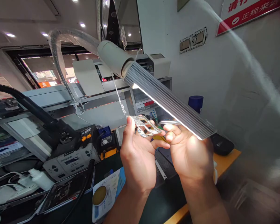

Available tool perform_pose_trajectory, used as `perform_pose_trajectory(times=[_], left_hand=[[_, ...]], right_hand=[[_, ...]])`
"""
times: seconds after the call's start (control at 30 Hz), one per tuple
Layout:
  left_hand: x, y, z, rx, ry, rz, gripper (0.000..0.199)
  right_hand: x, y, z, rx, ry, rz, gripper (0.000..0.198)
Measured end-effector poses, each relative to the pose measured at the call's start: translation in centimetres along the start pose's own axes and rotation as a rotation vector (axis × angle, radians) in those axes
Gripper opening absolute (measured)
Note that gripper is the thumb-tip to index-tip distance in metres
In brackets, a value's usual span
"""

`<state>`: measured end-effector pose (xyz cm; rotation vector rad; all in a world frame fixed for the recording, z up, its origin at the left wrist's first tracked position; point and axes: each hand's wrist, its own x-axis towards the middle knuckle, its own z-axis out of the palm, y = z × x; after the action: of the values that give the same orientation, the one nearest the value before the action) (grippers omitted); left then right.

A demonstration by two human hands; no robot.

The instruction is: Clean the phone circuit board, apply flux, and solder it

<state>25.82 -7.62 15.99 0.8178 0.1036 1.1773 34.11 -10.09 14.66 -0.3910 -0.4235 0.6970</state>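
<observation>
My left hand (140, 155) pinches a small circuit board (146, 126) by its edges, thumb on the near left corner and fingers along the far side. The board has cut-out openings and is tilted under the lamp's light. Just to its right, my right hand (189, 149) is closed on a pair of metal tweezers (170, 122), whose tips point left toward the board. From this view the tips look close to the board, but I cannot tell whether they touch it. The lamp hides part of the right hand's fingers.
A tubular desk lamp (170, 99) on a bent neck hangs right above both hands. At left stand a grey control unit (72, 161) and a black hose (32, 105). Below lie a booklet (107, 199) with a round tin (99, 195) and a dark mat (165, 199).
</observation>
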Motion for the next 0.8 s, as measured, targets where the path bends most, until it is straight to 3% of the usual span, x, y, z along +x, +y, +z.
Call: perform_pose_trajectory(times=[0.6, 0.8], left_hand=[[-0.07, 0.05, 0.01, 0.019, -0.004, 0.061, 0.037], [-0.16, 0.07, 0.02, 0.032, -0.016, 0.062, 0.037]], right_hand=[[0.22, 0.06, -0.65, 0.007, -0.024, -0.093, 0.021], [0.23, 0.02, -0.62, -0.004, -0.036, -0.085, 0.028]])
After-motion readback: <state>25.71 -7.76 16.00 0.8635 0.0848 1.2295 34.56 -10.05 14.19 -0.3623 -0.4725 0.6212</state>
